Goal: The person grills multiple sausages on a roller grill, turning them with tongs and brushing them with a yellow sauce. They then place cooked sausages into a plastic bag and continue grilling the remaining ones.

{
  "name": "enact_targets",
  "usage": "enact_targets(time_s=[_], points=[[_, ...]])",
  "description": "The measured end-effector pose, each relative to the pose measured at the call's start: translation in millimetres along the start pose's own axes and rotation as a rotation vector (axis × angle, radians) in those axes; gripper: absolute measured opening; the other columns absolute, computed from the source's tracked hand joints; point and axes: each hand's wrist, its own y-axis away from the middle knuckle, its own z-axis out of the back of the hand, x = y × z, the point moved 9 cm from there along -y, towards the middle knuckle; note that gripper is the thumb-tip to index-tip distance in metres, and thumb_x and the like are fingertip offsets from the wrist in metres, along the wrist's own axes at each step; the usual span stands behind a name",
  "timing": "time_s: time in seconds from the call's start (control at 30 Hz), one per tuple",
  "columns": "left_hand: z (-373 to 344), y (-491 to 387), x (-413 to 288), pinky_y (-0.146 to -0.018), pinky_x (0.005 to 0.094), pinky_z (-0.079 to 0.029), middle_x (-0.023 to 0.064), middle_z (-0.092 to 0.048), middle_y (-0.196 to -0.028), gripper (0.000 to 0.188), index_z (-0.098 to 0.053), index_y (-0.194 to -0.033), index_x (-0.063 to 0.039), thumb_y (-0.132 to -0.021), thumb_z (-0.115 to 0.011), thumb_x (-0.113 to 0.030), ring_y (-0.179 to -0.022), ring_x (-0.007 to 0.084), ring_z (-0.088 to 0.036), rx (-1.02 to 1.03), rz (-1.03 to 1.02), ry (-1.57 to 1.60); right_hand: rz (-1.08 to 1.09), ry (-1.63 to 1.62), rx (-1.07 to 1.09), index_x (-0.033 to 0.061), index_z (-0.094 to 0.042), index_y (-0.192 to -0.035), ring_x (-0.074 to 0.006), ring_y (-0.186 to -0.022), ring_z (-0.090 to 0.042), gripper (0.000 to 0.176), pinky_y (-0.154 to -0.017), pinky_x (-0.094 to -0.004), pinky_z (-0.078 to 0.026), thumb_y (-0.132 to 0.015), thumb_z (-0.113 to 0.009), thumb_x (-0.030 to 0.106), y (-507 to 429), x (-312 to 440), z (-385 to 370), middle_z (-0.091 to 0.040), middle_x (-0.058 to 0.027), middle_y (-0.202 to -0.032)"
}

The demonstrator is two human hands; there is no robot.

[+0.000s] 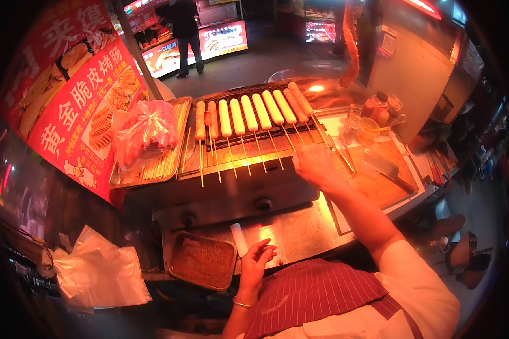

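A row of skewered sausages lies across the grill (254, 154), pale ones (250, 112) in the middle and reddish ones (200, 120) at both ends. My right hand (314, 166) is at the grill's right front edge, with its fingers closed at the lower ends of the right-hand skewers; a stick shows just above the fingers. Which skewer it grips is partly hidden by the hand. Lower down, my left hand (258, 258) is held in front of my striped apron, its fingers loosely curled and apart, holding nothing. Near it a white cylindrical object (239, 239) lies on the metal shelf.
Left of the grill, a metal tray (123, 183) holds bamboo skewers (165, 159) and a plastic bag of sausages (146, 129). At right, a cleaver (388, 169) lies on a cutting board (375, 193), near bottles (375, 106). A seasoning tray (201, 260) and plastic bags (102, 271) are low left.
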Motion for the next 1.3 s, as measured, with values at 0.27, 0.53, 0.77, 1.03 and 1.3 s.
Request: enact_targets(time_s=[0.27, 0.53, 0.77, 1.03, 1.3], points=[[-0.2, -3.4, 0.5, -0.079, 0.0254, -0.048, 0.0106, -0.065, -0.102, 0.031, -0.058, -0.119, 0.000, -0.089, -0.060, -0.009, -0.089, 0.0154, -0.063, 0.014, 0.000, -0.009, 0.002, 0.072, 0.109, 0.0017, -0.062, -0.072, -0.0371, -0.065, -0.063, 0.032, -0.058, -0.0477, -0.049, -0.086, -0.058, 0.030, 7.8, 4.1, -4.3, -0.062, -0.0200, -0.065], [6.4, -2.6, -3.1, -0.079, 0.0256, -0.048, 0.0100, -0.065, -0.102, 0.032, -0.057, -0.119, 0.000, -0.089, -0.061, -0.010, -0.089, 0.0155, -0.063, 0.018, 0.006, -0.015, 0.123, -0.032, 0.012, 0.0023, -0.060, -0.076, -0.0367, -0.066, -0.062, 0.037, -0.058, -0.0476, -0.047, -0.082, -0.066, 0.039, 9.9, 39.5, 15.2, -0.063, -0.0185, -0.070], [23.6, 3.4, 1.7, -0.080, 0.0262, -0.048, 0.0093, -0.065, -0.103, 0.032, -0.057, -0.120, -0.002, -0.089, -0.061, -0.010, -0.090, 0.0149, -0.062, -0.012, 0.017, -0.010, 0.104, 0.018, 0.030, 0.0012, -0.063, -0.069, -0.0367, -0.065, -0.064, 0.023, -0.058, -0.0476, -0.051, -0.081, -0.055, 0.019, 6.3, 43.4, -1.0, -0.063, -0.0199, -0.068], [37.3, 17.5, 11.0, -0.081, 0.0261, -0.048, 0.0099, -0.064, -0.104, 0.033, -0.056, -0.121, -0.001, -0.090, -0.060, -0.009, -0.091, 0.0149, -0.062, -0.047, -0.007, 0.046, 0.124, 0.013, -0.007, 0.0025, -0.062, -0.069, -0.0386, -0.066, -0.063, 0.026, -0.059, -0.0495, -0.050, -0.084, -0.053, 0.022, 4.0, 46.4, -6.0, -0.063, -0.0200, -0.069], [37.7, 63.0, 42.5, -0.073, 0.0262, -0.052, 0.0078, -0.064, -0.094, 0.039, -0.057, -0.118, 0.003, -0.086, -0.066, -0.015, -0.084, 0.0132, -0.064, -0.392, -0.259, -0.014, 0.266, -0.296, -0.199, 0.0032, -0.064, -0.099, -0.0218, -0.062, -0.061, 0.028, -0.055, -0.0320, -0.045, -0.087, -0.067, 0.028, 27.0, 7.3, 32.0, -0.063, -0.0127, -0.069]])
